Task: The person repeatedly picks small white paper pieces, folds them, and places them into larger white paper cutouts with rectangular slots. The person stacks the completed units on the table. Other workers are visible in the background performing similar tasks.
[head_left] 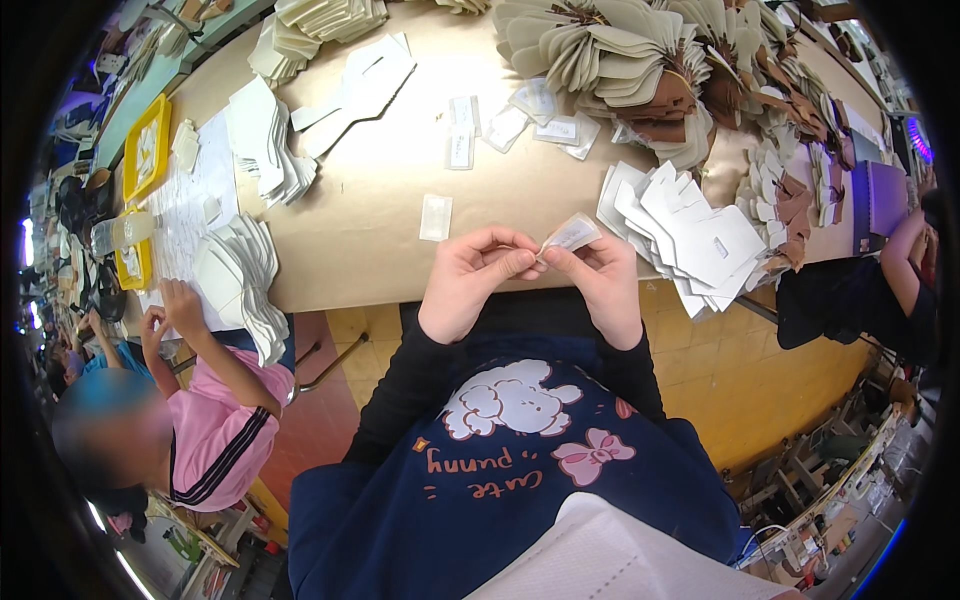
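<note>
In front of my body, above the table's near edge, both hands meet at a small white label (574, 232) with print on it. My right hand (604, 285) pinches the label between thumb and fingers. The fingertips of my left hand (476, 280) are pressed together at its lower left corner; whether they grip the label or a thin backing is too small to tell. A plain whitish rectangle (435, 217) lies just beyond my left hand. Right of my hands is a fanned stack of white cut pieces (690, 230), the top one bearing a small label.
Several more labels (460, 135) lie scattered farther up the brown-covered table (360, 220). Bundles of beige and brown cut pieces (620, 60) crowd the far right. White stacks (265, 140) and yellow trays (148, 150) stand left, beside a co-worker in pink (225, 430).
</note>
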Action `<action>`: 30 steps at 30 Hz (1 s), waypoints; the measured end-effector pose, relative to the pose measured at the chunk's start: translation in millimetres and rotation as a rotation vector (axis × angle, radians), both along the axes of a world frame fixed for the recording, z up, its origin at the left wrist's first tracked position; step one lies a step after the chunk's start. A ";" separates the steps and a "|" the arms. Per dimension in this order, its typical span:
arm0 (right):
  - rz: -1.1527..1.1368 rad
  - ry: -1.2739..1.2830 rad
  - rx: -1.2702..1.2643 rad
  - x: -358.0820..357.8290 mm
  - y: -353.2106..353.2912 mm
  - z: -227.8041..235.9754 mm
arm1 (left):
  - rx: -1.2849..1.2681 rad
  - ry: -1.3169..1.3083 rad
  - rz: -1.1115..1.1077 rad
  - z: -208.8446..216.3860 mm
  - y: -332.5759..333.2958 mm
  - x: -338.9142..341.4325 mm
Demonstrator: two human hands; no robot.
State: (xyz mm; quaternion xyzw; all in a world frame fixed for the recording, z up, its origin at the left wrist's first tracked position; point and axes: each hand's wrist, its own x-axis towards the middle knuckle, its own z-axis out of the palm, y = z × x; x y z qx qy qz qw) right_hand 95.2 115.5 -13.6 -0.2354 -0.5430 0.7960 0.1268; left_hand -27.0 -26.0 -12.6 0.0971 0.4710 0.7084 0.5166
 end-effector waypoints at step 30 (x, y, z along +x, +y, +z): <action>-0.036 -0.007 0.625 -1.3 3.1 7.1 | -0.120 0.319 -0.223 5.2 4.1 6.0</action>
